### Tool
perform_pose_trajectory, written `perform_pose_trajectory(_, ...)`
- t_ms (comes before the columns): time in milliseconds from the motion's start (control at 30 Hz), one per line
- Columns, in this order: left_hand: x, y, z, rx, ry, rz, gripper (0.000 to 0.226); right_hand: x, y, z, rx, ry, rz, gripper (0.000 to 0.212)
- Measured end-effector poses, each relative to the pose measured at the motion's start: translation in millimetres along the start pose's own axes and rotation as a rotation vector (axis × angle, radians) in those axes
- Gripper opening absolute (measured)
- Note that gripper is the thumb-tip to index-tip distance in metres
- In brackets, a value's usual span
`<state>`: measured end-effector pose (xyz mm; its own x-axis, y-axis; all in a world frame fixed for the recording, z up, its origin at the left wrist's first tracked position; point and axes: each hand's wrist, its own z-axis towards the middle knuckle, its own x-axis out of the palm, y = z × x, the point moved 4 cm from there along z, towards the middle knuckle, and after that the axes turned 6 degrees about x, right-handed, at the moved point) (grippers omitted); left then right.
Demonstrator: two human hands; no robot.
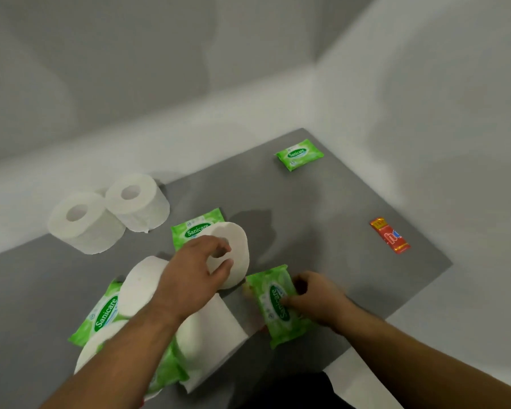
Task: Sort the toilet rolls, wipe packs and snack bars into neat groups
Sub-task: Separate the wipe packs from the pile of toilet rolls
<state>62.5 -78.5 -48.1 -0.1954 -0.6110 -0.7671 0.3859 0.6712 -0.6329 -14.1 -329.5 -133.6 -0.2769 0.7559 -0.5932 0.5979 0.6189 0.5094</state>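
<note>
My left hand [194, 271] grips a white toilet roll [233, 255] lying on its side at the table's middle, thumb and fingers across its open end. My right hand [314, 299] is closed on a green wipe pack [275, 302] resting on the table. Two upright toilet rolls [86, 222] [137, 200] stand together at the back left. More rolls [210, 332] [142, 287] and green wipe packs [104, 314] [195, 228] lie in a jumble under my left arm. A small wipe pack [300, 154] lies at the far corner. A red snack bar [390, 236] lies at the right.
The grey table [322, 219] sits against white walls [425, 113] at the back and right. Its right edge runs diagonally toward me near the snack bar. A white strip [363, 382] lies below the table's near right edge.
</note>
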Motion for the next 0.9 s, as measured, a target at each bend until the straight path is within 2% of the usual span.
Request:
perform_pose_trajectory(133,7,-4,8,-0.069,0.007,0.083,0.021,-60,-8,34,0.027,-0.068,0.329,0.03)
perform_pose_trajectory(267,9,-11,15,-0.093,-0.027,0.08,0.02,-116,2,88,0.001,-0.133,0.728,0.016)
perform_pose_trajectory(367,11,-12,21,-0.1,-0.04,0.096,0.02,-144,15,132,0.058,-0.18,0.857,0.018)
perform_pose_trajectory(467,10,-13,26,-0.12,-0.057,0.106,0.02,-157,26,169,0.125,-0.152,1.048,0.018)
perform_pose_trajectory(567,10,-12,28,-0.152,-0.061,0.104,0.018,-165,31,196,0.181,-0.166,1.129,0.035)
perform_pose_trajectory(667,8,-10,30,-0.183,-0.069,0.103,0.016,-172,30,216,0.23,-0.173,1.177,0.041)
perform_pose_trajectory(900,5,-9,36,-0.221,-0.091,0.128,0.019,-177,25,240,0.331,-0.231,1.203,0.032)
